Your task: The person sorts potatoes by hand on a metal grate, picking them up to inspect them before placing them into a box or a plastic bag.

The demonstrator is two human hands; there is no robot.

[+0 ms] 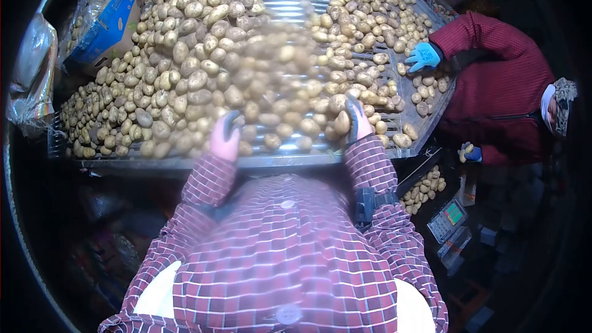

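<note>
Loose potatoes (197,80) lie heaped across a slatted metal sorting table (288,9). My left hand (225,135), in a pink and dark glove, reaches over the near edge among the potatoes. Its fingers and thumb are apart, with nothing plainly held, though motion blurs it slightly. To the right, my right hand (359,117), gloved the same way, curls its dark-coated fingers against a potato (342,123). Another potato touches near its fingertips. Between my hands, several potatoes rest on the shiny slats, and those farther up are smeared.
A blue cardboard box (114,21) with plastic lining stands at the back left. At the right a co-worker in a dark red jacket (499,95) has a blue-gloved hand (423,57) over the potatoes. Below are more potatoes (424,191) and a digital scale display (454,213).
</note>
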